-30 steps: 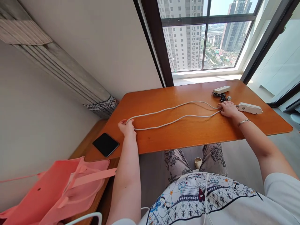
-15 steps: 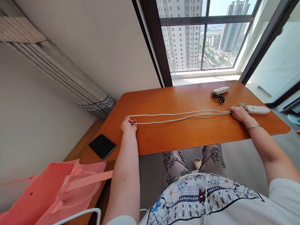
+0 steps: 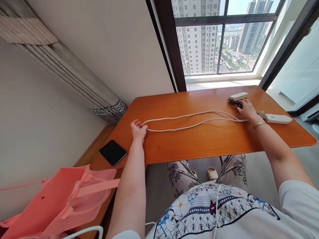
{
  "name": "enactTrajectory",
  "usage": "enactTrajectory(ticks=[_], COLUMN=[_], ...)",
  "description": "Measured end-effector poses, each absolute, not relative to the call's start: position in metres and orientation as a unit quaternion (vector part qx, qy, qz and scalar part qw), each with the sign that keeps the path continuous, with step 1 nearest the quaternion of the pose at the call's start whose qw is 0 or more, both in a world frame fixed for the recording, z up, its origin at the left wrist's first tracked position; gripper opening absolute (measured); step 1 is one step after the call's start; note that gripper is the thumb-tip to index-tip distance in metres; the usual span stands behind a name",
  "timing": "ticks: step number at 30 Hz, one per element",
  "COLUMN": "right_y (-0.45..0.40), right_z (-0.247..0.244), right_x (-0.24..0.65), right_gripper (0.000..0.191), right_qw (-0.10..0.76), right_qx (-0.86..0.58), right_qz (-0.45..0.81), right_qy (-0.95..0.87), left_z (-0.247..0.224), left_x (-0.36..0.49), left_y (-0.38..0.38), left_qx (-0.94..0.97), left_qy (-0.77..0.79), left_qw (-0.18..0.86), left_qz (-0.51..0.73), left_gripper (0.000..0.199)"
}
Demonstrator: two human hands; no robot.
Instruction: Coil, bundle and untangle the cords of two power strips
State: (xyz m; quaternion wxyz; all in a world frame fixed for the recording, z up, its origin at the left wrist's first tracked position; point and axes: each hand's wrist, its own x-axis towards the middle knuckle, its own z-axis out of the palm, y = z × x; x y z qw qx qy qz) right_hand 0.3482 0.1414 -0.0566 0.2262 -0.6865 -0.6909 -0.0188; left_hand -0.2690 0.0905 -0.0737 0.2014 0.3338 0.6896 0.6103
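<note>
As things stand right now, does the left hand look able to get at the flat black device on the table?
Probably yes: the flat black device lies uncovered near the left hand, with only bare tabletop between them. The white cable bends at that hand, though, and may need letting go first.

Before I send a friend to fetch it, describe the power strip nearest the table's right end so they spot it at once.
Find the orange-brown table by the window and go to its right end. There, just right of the right wrist's bracelet, lies a long white power strip. Unlike the other strip, beside the black cord, it sits farther from the window.
</note>
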Motion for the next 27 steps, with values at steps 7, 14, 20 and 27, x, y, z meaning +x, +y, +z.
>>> enactTrajectory(ticks=[7, 14, 20, 27], right_y=[0.164, 0.156, 0.116, 0.07], right_z=[-0.049, -0.037, -0.03, -0.032], right_x=[0.325, 0.301, 0.26, 0.209], right_gripper=[0.066, 0.049, 0.035, 0.036], right_qw=[0.113, 0.24, 0.437, 0.507], right_qx=[-0.775, -0.746, -0.589, -0.463], right_qz=[0.05, 0.098, 0.102, -0.034], right_qy=[-0.62, -0.613, -0.672, -0.726], left_z=[-0.063, -0.057, -0.057, -0.046], left_x=[-0.237, -0.165, -0.091, -0.03], left_y=[0.071, 0.061, 0.057, 0.055], left_qx=[0.391, 0.536, 0.676, 0.787], left_qy=[0.665, 0.549, 0.462, 0.356], left_qw=[-0.004, 0.049, 0.192, 0.165], left_qz=[0.636, 0.64, 0.541, 0.477], left_gripper=[0.05, 0.039, 0.034, 0.054])
